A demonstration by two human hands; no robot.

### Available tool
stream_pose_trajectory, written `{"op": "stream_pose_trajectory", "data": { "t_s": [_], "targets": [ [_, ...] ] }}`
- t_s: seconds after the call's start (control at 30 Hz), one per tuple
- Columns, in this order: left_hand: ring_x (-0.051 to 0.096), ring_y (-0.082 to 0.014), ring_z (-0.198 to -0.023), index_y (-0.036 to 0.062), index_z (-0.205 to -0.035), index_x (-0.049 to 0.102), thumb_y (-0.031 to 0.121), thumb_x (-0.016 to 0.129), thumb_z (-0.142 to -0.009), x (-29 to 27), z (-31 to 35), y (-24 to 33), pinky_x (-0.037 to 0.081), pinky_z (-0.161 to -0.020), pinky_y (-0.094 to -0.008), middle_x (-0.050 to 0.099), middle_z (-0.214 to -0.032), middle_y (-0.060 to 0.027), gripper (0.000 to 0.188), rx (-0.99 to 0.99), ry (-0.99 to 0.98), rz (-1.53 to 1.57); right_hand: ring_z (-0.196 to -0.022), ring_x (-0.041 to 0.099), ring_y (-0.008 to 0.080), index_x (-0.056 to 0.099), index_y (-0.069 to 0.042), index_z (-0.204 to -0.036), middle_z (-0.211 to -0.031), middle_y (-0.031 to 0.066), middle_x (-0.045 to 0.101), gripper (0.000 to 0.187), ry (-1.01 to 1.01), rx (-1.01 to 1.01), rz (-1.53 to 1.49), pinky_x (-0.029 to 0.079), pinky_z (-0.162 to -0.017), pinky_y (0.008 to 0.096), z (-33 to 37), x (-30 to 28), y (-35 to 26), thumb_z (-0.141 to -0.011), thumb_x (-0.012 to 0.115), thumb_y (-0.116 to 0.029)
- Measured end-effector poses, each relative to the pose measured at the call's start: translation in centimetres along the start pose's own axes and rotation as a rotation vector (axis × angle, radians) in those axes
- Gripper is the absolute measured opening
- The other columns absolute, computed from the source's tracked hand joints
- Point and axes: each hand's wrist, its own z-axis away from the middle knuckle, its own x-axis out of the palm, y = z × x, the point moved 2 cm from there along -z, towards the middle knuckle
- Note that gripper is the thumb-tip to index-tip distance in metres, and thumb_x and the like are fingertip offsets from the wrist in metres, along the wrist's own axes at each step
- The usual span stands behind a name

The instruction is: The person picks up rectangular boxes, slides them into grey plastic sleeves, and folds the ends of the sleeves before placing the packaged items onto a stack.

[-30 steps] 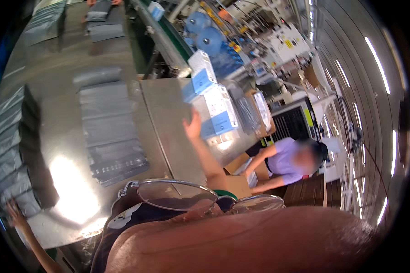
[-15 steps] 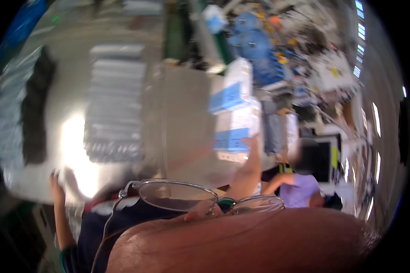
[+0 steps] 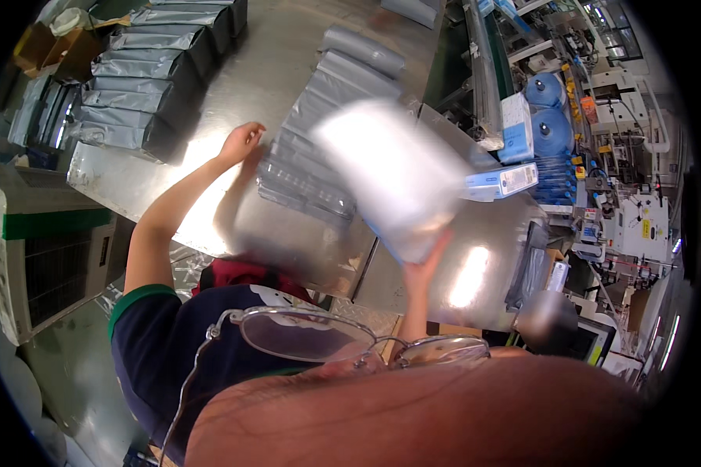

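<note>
My right hand (image 3: pixel 427 265) grips the near end of a white carton (image 3: pixel 389 159), smeared by motion, with a blue edge low on its left side. It is tilted above the metal table and covers part of a row of grey plastic-wrapped packages (image 3: pixel 308 113). My left hand (image 3: pixel 243 143) hovers over the table just left of that row, its fingers loosely bent and apart, with nothing visible in them. Right of the carton lies a white-and-blue box (image 3: pixel 502 181), and another such box (image 3: pixel 516 128) stands behind it.
More grey packages (image 3: pixel 136 86) stand in a long row at the left. A conveyor (image 3: pixel 479 78), blue rolls (image 3: pixel 551 131) and machinery (image 3: pixel 635 218) are at the right. A screen (image 3: pixel 592 338) sits at the near right, beside a partly hidden person (image 3: pixel 547 313). A white cabinet (image 3: pixel 51 249) is at the near left.
My view has swung to the right. My right hand has lifted a white carton from the boxes and brought it left, over the grey packages. My left hand has come forward over the table.
</note>
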Motion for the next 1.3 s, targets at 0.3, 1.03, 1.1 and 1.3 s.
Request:
{"op": "stream_pose_trajectory", "data": {
  "t_s": [0.3,1.03,1.1,1.3],
  "targets": [
    [0.046,-0.0193,-0.085,0.0059,-0.087,0.050,0.017,0.050,-0.067,5.2,0.0,3.1,0.038,-0.069,-0.0303,0.047,-0.085,-0.0067,0.023,0.897,-0.292,-0.800,-0.099,0.044,0.0187,0.042,-0.015,-0.111,-0.105,0.0059,0.048,0.045,-0.551,-0.886,0.487,0.025,-0.091,0.0440,-0.9,12.2,5.6,-0.067,0.051,-0.009],
    [0.051,-0.0272,-0.067,0.0051,-0.074,0.045,0.011,0.051,-0.065,5.0,-0.5,4.6,0.042,-0.057,-0.0342,0.048,-0.070,-0.0078,0.012,0.632,0.165,-0.325,-0.084,0.050,0.0298,0.033,-0.007,-0.114,-0.095,0.0148,0.050,0.058,0.086,0.060,0.323,0.039,-0.070,0.0379,-7.2,18.6,0.6,-0.060,0.056,-0.006],
    [0.050,-0.0292,-0.065,0.0047,-0.075,0.043,0.008,0.050,-0.066,5.1,0.3,3.4,0.042,-0.057,-0.0358,0.049,-0.070,-0.0099,0.011,0.383,0.304,-0.035,-0.081,0.051,0.0319,0.037,-0.005,-0.109,-0.091,0.0154,0.052,0.050,0.296,0.072,0.254,0.039,-0.069,0.0390,-5.2,19.1,1.9,-0.062,0.053,-0.005],
    [0.054,-0.0294,-0.073,0.0062,-0.082,0.047,0.011,0.043,-0.072,7.7,1.3,-1.4,0.043,-0.061,-0.0391,0.055,-0.082,-0.0137,0.012,-0.137,0.151,-0.048,-0.068,0.053,0.0381,0.054,0.002,-0.080,-0.074,0.0235,0.054,0.019,-0.133,0.245,0.434,0.041,-0.060,0.0433,-6.4,21.6,4.1,-0.070,0.042,-0.011]
  ]
}}
